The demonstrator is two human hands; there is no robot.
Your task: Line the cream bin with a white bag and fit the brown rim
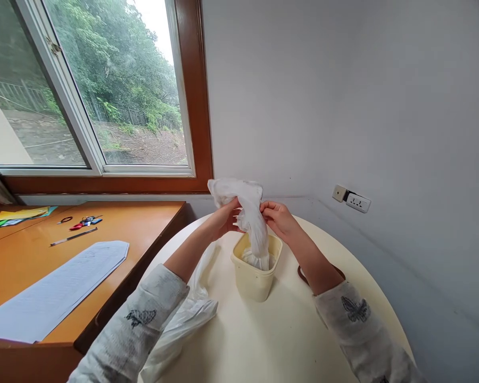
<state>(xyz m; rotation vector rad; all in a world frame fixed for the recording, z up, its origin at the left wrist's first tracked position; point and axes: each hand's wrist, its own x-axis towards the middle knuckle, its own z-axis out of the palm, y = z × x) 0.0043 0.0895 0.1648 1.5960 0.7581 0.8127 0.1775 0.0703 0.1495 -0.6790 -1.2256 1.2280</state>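
Observation:
A white plastic bag (252, 215) hangs bunched between my hands, its lower end down inside a cream plastic bin (255, 284). My left hand (224, 219) grips the bag from the left, the fingers partly hidden behind it. From the right, my right hand (278, 217) pinches the bag's edge between thumb and fingers. Both hands are above the rim of the bin, which stands upright on the round cream table (291, 335). Another white plastic bag (187, 319) lies crumpled on the table to the left, partly behind my left sleeve.
Beneath my right forearm lies a brown ring-shaped object (302, 275), partly hidden. The wooden desk (151, 218) on the left bears papers (64, 292), a pen (74, 236) and keys (90, 219). A wall socket (358, 202) is at the right.

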